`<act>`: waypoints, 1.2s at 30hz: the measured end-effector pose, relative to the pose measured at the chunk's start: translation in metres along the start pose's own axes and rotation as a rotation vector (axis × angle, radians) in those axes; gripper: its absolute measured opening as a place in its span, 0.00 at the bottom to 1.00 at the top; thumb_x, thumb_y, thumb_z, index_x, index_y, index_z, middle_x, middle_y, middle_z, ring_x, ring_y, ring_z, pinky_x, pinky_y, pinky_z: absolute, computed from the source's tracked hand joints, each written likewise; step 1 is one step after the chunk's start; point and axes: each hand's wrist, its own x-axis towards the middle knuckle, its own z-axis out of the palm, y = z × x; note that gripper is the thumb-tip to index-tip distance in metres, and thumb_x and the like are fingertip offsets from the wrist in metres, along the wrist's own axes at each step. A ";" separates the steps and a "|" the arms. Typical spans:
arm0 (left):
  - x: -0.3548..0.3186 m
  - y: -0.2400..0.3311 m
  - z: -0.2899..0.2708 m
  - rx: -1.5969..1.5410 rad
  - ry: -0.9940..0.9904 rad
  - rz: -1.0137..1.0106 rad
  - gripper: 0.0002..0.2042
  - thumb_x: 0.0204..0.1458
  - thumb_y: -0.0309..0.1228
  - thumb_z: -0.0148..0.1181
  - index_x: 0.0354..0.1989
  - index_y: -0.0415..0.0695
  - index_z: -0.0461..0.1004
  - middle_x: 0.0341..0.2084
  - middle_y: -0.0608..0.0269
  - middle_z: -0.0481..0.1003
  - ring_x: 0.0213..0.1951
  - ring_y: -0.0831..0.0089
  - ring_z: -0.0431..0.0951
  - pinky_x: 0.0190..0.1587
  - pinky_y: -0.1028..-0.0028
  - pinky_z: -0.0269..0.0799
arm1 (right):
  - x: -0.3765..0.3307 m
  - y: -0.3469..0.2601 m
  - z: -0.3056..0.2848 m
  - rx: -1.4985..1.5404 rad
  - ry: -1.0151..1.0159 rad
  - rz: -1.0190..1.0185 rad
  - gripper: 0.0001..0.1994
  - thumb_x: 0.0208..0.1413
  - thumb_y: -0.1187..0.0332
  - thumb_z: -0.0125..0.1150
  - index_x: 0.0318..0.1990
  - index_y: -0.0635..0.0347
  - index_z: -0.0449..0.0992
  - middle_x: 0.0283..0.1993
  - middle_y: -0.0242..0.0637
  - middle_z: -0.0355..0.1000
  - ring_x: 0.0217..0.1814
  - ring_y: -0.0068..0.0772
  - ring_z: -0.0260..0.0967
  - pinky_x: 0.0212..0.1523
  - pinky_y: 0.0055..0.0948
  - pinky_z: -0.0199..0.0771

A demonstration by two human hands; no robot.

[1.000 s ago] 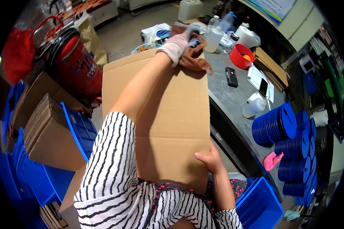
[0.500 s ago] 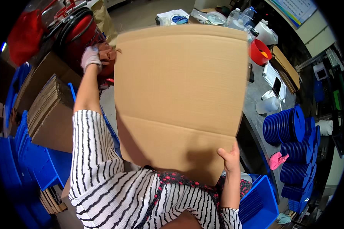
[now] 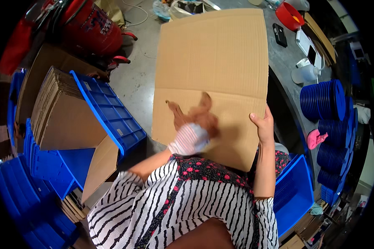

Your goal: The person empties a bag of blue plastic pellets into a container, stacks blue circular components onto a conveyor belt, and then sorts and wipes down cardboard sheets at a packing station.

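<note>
A large flat brown cardboard sheet (image 3: 212, 62) with a crease across it stands tilted in front of me. My right hand (image 3: 262, 124), bare, grips its right edge near the lower corner. My left hand (image 3: 193, 128) wears a brown and white work glove and is blurred by motion. It lies over the lower middle of the sheet with fingers spread and holds nothing. My striped sleeves and flowered apron fill the lower edge of the view.
A stack of flat cardboard (image 3: 58, 108) leans in blue crates (image 3: 108, 112) on the left. A red extinguisher (image 3: 87, 25) stands behind. On the right are a grey table (image 3: 284, 62) with a red bowl (image 3: 289, 16), stacked blue discs (image 3: 324, 99) and a blue bin (image 3: 295, 195).
My gloved left hand has come from the sheet's far top, past its left edge, down to the lower middle. The sheet has swung up in front of me; my right hand kept its grip.
</note>
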 end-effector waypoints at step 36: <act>-0.121 -0.184 -0.017 -2.156 0.776 -0.697 0.25 0.61 0.50 0.42 0.60 0.47 0.64 0.56 0.59 0.70 0.56 0.58 0.69 0.60 0.59 0.63 | -0.024 0.005 0.011 0.206 0.177 -0.217 0.25 0.54 0.78 0.57 0.61 0.64 0.61 0.56 0.43 0.69 0.55 0.35 0.68 0.56 0.33 0.68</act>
